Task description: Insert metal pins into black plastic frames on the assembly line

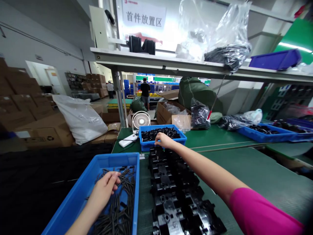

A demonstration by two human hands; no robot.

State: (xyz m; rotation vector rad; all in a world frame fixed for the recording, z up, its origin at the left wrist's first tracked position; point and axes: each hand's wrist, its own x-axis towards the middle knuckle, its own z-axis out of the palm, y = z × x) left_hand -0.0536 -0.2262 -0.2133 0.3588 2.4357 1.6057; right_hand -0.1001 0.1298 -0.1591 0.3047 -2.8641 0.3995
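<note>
While a green matte counter stretches through a warehouse room of stacked cardboard boxes, two hands work over blue plastic bins.

From the head view, the left hand rests in the near blue bin, fingers curled loosely onto thin dark metal rods; whether it grips one I cannot tell. The right hand reaches to the far blue bin, fingers bent together over small glossy black parts at its rim. Between the bins lies a column of angular black moulded plastic pieces. A small white fan stands behind, and a metal shelf above carries clear bags.
</note>
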